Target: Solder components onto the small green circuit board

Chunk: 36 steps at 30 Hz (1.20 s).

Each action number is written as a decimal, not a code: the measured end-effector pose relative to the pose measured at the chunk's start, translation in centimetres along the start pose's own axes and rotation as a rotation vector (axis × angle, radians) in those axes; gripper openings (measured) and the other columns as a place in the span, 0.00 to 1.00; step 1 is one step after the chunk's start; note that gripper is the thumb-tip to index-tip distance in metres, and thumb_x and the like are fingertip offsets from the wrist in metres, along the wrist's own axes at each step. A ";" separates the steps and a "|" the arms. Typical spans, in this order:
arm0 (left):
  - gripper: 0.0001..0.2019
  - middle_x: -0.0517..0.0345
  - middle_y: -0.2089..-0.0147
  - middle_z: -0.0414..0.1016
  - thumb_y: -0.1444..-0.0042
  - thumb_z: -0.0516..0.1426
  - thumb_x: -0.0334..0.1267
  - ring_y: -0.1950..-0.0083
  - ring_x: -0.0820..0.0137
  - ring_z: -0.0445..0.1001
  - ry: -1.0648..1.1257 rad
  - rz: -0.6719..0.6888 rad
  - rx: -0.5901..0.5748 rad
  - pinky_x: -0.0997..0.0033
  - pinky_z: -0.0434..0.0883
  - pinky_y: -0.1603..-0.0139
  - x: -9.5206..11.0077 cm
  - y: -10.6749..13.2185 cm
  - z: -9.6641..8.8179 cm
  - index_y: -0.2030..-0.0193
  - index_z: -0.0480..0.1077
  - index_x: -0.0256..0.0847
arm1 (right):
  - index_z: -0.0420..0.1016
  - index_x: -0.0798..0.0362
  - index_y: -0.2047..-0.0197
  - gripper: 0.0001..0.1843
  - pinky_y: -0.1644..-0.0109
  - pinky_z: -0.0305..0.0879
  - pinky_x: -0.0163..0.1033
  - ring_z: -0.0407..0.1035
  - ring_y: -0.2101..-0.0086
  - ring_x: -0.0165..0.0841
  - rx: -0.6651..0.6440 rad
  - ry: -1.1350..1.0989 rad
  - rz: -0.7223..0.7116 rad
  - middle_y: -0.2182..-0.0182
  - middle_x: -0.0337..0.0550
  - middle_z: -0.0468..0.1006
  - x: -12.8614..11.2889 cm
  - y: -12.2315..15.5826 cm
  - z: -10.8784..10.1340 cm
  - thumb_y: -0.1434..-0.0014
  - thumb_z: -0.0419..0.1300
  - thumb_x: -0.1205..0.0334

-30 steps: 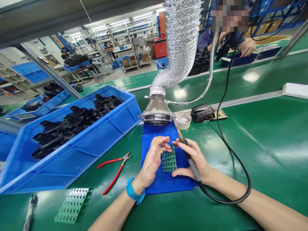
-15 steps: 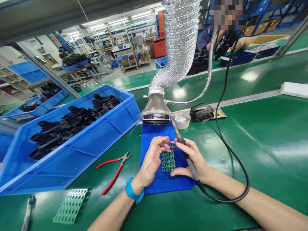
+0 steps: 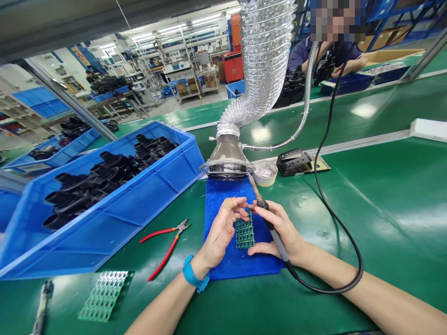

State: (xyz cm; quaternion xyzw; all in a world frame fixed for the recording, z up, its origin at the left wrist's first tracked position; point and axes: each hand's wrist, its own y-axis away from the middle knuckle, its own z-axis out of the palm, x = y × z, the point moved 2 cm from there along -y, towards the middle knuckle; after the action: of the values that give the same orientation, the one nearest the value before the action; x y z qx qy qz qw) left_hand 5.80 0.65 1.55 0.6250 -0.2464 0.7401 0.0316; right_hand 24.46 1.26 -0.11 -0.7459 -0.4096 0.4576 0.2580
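Note:
A small green circuit board panel [image 3: 244,233] lies on a blue cloth mat [image 3: 233,260] in front of me. My left hand [image 3: 221,232] curls round the panel's left edge, fingertips pinching its top corner. My right hand [image 3: 282,231] is closed round a soldering iron [image 3: 270,225], whose metal tip points up and away toward the fume hood. The thumb of that hand rests at the panel's lower right corner. The iron's black cable [image 3: 335,260] loops off to the right and up.
A silver extraction duct with hood [image 3: 227,160] hangs over the mat's far end. Beside the hood sit a tin of solder wool [image 3: 264,173] and a black iron stand [image 3: 294,162]. Red-handled cutters [image 3: 166,242], another green panel [image 3: 104,296] and a blue bin of black parts [image 3: 101,195] lie left. A co-worker sits across the belt.
Both hands keep the same hold on the panel and iron. Only the view has shifted slightly; nothing has visibly moved on the mat.

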 end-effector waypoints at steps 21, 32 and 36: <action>0.29 0.48 0.42 0.67 0.33 0.48 0.61 0.45 0.61 0.67 -0.065 0.021 0.162 0.59 0.67 0.41 -0.3 -0.1 -0.6 0.36 0.67 0.44 | 0.51 0.40 0.26 0.55 0.39 0.74 0.57 0.68 0.41 0.48 0.026 -0.064 0.084 0.40 0.53 0.63 0.5 0.5 0.2 0.50 0.75 0.52; 0.20 0.49 0.45 0.77 0.36 0.58 0.53 0.40 0.58 0.71 -0.367 -0.186 0.242 0.57 0.65 0.36 -0.5 -1.4 -2.2 0.46 0.77 0.42 | 0.57 0.40 0.31 0.42 0.43 0.76 0.62 0.69 0.41 0.49 0.269 -0.087 0.090 0.41 0.53 0.64 0.1 0.2 -1.1 0.44 0.70 0.48; 0.22 0.48 0.44 0.77 0.39 0.61 0.53 0.40 0.57 0.72 -0.319 -0.203 0.209 0.55 0.64 0.35 -0.5 -1.3 -2.2 0.46 0.77 0.41 | 0.58 0.40 0.32 0.40 0.43 0.76 0.63 0.70 0.42 0.50 0.277 -0.091 0.096 0.41 0.53 0.64 0.3 0.2 -1.2 0.43 0.69 0.48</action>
State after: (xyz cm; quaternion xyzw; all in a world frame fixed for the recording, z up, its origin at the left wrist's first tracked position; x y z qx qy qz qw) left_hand 4.39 2.79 1.30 0.7558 -0.1060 0.6461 0.0018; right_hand 25.65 1.39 0.15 -0.7004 -0.3175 0.5548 0.3175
